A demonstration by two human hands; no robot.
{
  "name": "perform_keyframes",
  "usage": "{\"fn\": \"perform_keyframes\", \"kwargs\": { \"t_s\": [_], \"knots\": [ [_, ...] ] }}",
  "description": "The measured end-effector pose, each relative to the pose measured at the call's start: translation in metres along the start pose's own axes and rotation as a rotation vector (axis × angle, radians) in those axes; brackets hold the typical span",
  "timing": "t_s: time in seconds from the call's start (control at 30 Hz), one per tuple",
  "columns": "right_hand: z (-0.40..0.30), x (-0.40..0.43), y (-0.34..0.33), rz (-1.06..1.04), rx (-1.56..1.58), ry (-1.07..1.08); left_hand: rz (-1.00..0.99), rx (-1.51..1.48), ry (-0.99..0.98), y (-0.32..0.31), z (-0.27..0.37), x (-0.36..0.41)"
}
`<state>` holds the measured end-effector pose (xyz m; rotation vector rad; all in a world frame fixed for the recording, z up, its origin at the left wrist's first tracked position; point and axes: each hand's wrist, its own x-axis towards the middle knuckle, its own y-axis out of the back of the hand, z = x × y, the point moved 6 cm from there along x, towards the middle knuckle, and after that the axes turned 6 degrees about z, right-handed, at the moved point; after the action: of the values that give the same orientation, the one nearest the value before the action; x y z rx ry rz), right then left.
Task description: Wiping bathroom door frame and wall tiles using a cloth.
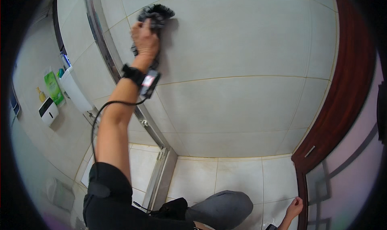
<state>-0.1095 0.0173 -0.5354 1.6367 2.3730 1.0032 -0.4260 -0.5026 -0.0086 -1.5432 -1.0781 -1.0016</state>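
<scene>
A crumpled dark grey cloth (pixel 157 14) is pressed to the light tiled wall (pixel 239 45). My left hand (pixel 145 38) grips it, slightly blurred, with the arm stretched up across the left of the view. Part of the cloth hangs below and behind the hand. Low on the right, my right hand (pixel 294 208) is beside the dark reddish-brown wooden door frame (pixel 341 109). Its fingers look loosely curled and nothing shows in them, though the palm side is hidden.
Left of the wall runs a metal partition frame (pixel 104 45). Beyond it are a white dispenser (pixel 48 111), a green packet (pixel 53 86), a yellow pump bottle (pixel 40 94) and a waste bin (pixel 60 193). A black cable (pixel 96 118) loops from my left wrist device. White floor tiles (pixel 239 175) lie below.
</scene>
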Motion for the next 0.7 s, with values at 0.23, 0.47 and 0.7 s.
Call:
{"fn": "perform_keyframes", "kwargs": {
  "t_s": [0.23, 0.47, 0.7],
  "knots": [
    [-0.003, -0.025, -0.036, -0.113, -0.025, -0.022, -0.182, -0.399, -0.12, 0.033, 0.057, -0.18],
    [-0.01, -0.007, -0.011, -0.051, -0.013, -0.021, -0.412, -0.516, -0.153, 0.052, 0.061, -0.206],
    [-0.016, -0.003, 0.003, -0.005, -0.11, 0.043, -0.013, -0.333, 0.03, 0.02, 0.078, -0.083]
  ]
}}
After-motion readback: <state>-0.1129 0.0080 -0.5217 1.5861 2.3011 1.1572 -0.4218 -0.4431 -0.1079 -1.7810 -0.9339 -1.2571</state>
